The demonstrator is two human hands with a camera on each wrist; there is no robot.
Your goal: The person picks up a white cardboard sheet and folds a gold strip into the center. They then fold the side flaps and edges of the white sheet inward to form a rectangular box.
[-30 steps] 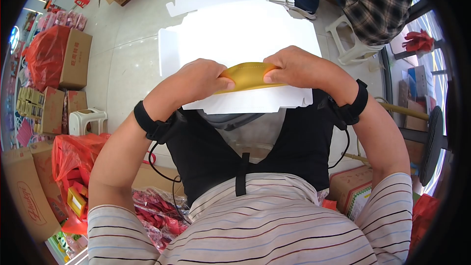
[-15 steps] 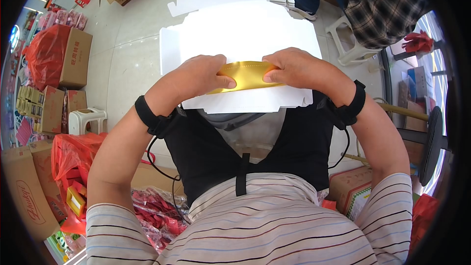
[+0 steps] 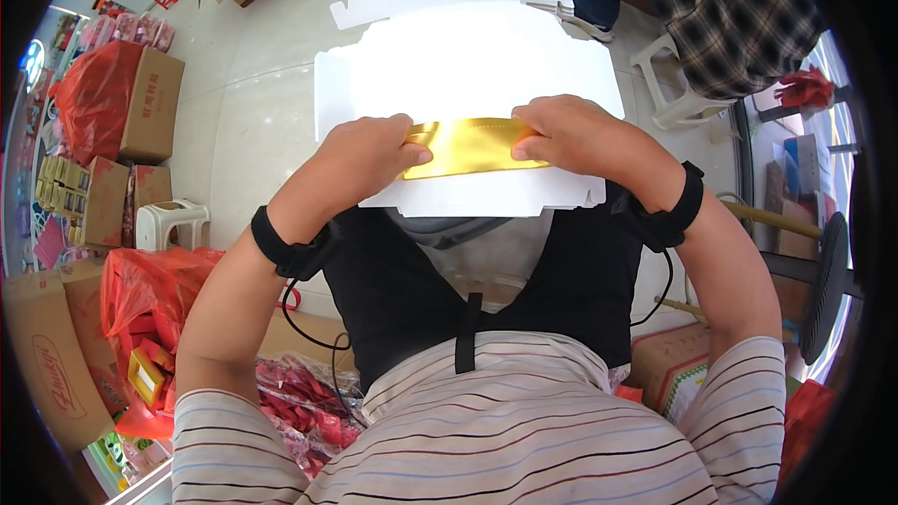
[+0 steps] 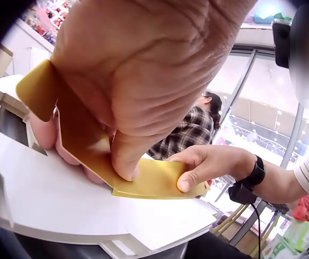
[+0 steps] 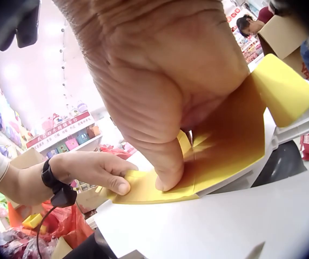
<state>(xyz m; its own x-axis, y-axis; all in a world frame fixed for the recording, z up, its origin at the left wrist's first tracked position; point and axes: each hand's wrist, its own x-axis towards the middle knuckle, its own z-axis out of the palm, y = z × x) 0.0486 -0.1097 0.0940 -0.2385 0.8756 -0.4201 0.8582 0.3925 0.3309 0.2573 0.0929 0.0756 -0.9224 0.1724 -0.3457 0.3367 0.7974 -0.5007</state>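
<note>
In the head view a gold card piece [image 3: 472, 145] with a dotted crease stretches between the two hands, over white cardboard blanks [image 3: 468, 56]. My left hand [image 3: 369, 157] pinches its left end, thumb on top and fingers beneath. At the other end my right hand [image 3: 585, 136] pinches it the same way. The left wrist view shows the gold card [image 4: 152, 181] creased, with a rounded flap [image 4: 38, 89] sticking out past the hand. From the right wrist, the card [image 5: 227, 145] is seen bent along its creases, a rounded flap [image 5: 284, 89] beyond the fingers.
The white blanks rest over the person's lap. On the left are cardboard boxes [image 3: 154, 108], a white stool [image 3: 173, 222] and red plastic bags [image 3: 150, 285]. Someone in a plaid shirt [image 3: 725, 14] sits at the upper right by a white stool [image 3: 669, 84].
The gold card was bowed upward a second ago and now lies flatter. My left hand has shifted slightly outward along it; my right keeps its hold. The head view has shifted slightly.
</note>
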